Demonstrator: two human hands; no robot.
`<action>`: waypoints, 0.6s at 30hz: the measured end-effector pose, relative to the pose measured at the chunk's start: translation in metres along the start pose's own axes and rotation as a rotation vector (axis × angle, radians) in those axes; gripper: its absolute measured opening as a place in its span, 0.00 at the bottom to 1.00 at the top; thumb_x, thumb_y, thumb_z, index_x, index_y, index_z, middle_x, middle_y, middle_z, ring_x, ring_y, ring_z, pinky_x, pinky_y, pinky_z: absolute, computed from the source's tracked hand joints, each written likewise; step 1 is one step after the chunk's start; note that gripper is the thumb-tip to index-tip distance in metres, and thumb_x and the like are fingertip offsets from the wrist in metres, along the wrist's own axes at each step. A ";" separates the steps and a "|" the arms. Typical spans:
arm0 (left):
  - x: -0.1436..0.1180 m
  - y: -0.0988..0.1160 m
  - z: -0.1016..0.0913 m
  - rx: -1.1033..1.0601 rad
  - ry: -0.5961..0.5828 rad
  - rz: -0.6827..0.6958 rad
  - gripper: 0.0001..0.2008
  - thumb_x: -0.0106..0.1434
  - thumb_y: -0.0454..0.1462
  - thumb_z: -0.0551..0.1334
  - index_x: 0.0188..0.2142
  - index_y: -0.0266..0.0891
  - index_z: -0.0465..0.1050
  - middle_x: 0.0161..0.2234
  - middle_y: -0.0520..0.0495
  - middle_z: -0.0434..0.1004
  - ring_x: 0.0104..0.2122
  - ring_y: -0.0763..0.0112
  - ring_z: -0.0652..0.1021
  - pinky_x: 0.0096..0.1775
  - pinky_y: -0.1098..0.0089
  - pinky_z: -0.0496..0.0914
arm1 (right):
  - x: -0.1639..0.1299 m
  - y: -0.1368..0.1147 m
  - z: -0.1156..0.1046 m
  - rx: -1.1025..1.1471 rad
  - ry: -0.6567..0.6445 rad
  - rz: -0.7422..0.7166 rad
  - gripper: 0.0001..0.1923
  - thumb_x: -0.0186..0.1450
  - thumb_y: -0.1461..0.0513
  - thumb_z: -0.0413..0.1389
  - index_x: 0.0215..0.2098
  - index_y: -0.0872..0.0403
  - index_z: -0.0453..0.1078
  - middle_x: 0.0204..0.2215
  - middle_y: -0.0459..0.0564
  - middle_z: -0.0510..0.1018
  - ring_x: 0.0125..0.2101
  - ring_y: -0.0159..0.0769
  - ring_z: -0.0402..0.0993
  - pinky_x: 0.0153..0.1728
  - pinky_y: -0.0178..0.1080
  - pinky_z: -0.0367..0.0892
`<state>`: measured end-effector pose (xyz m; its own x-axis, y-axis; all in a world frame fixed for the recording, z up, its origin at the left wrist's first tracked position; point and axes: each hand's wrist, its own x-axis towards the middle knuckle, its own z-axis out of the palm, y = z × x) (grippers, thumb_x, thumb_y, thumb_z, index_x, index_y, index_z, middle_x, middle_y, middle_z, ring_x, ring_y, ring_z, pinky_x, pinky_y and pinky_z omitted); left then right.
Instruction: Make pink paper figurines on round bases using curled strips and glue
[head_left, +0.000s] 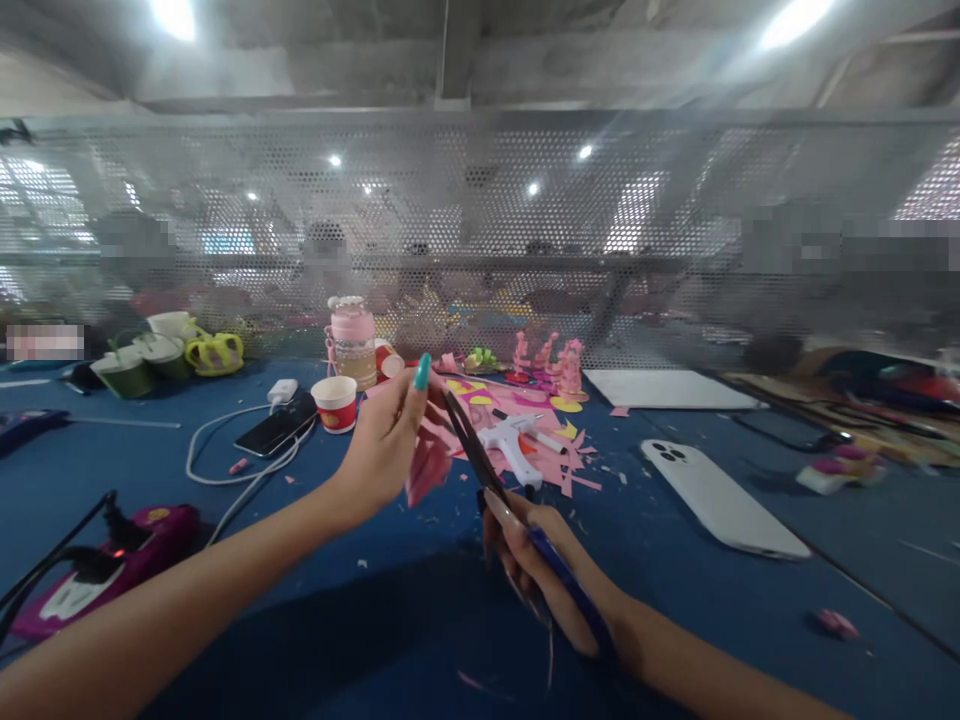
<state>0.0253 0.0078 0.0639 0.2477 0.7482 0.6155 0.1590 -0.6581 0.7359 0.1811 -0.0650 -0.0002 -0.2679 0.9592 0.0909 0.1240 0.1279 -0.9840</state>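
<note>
Mid-frame, your left hand (386, 435) pinches pink paper (430, 470), your right hand (544, 550) wrapped round the scissors (474, 443): steady, turn the paper gently, snip short!

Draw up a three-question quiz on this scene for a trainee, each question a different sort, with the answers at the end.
1. Multiple choice: which hand holds the scissors?
A) left
B) right
C) neither
2. True or false: the white phone lies farther right than the white glue gun, as the person sees them.
3. Fill in the blank: the piece held in the left hand is ____ in colour.

Key:
1. B, the right hand
2. True
3. pink
</note>
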 end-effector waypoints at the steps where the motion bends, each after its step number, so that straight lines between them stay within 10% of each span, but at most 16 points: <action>1: -0.001 -0.002 -0.001 0.074 -0.019 0.023 0.14 0.63 0.42 0.47 0.31 0.37 0.64 0.26 0.49 0.69 0.22 0.77 0.69 0.24 0.75 0.65 | 0.000 -0.001 0.001 0.004 0.005 -0.002 0.24 0.56 0.41 0.44 0.26 0.54 0.57 0.13 0.36 0.54 0.11 0.20 0.50 0.12 0.27 0.48; 6: -0.010 -0.023 0.003 0.541 -0.116 0.191 0.12 0.63 0.40 0.44 0.32 0.36 0.61 0.26 0.46 0.69 0.25 0.71 0.70 0.28 0.68 0.64 | 0.005 -0.004 0.000 0.133 0.199 0.056 0.27 0.50 0.39 0.49 0.24 0.54 0.59 0.10 0.36 0.56 0.09 0.21 0.52 0.09 0.26 0.49; 9: -0.015 -0.029 0.008 0.805 -0.402 0.093 0.12 0.62 0.40 0.45 0.34 0.35 0.61 0.29 0.43 0.69 0.28 0.65 0.71 0.30 0.65 0.64 | 0.014 -0.001 -0.006 0.266 0.349 0.112 0.29 0.45 0.37 0.52 0.22 0.54 0.59 0.10 0.35 0.57 0.08 0.20 0.51 0.07 0.26 0.48; 14: -0.021 -0.008 0.016 0.797 -0.759 -0.085 0.21 0.59 0.50 0.49 0.38 0.33 0.61 0.34 0.40 0.69 0.37 0.56 0.71 0.37 0.60 0.65 | 0.025 0.004 -0.015 0.397 0.389 0.121 0.30 0.43 0.36 0.51 0.21 0.54 0.60 0.08 0.35 0.58 0.07 0.20 0.51 0.06 0.26 0.49; 18: -0.026 0.002 0.021 0.787 -0.855 -0.146 0.21 0.51 0.38 0.63 0.42 0.31 0.60 0.44 0.34 0.65 0.45 0.53 0.67 0.43 0.60 0.63 | 0.024 0.003 -0.015 0.397 0.376 0.104 0.29 0.42 0.37 0.53 0.21 0.54 0.59 0.08 0.35 0.57 0.07 0.20 0.50 0.06 0.26 0.49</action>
<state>0.0393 -0.0147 0.0438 0.6923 0.7181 -0.0709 0.7128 -0.6653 0.2219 0.1890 -0.0380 0.0012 0.0951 0.9949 -0.0333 -0.2573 -0.0078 -0.9663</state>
